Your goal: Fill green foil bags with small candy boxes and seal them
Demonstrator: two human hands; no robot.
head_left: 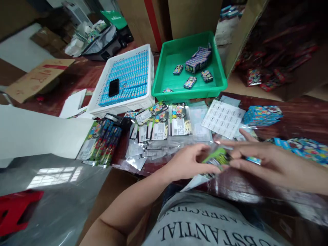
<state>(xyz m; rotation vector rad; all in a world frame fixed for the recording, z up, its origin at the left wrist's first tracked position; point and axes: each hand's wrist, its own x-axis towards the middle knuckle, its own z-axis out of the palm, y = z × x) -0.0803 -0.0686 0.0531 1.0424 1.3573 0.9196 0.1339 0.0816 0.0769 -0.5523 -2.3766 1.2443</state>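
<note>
My left hand (191, 162) is closed around the left side of a small green and black printed packet (217, 158) in front of my body. On the packet's right side, the fingers of my right hand (253, 157) pinch its edge, with the index finger stretched away. Motion blurs the packet, and the fingers cover part of it. Just beyond my hands lies a white sheet of round stickers (223, 118). Printed cards with barcode labels (159, 130) and clear plastic bags (156, 152) spread to the left of it.
A green tray (164, 73) with several small boxes stands at the back. Beside it is a white crate (93, 108) of blue boxes under a black phone (114, 87). Filled packs (98, 143) stand at left; blue box stacks (262, 115) at right. Cardboard boxes (196, 18) border the back.
</note>
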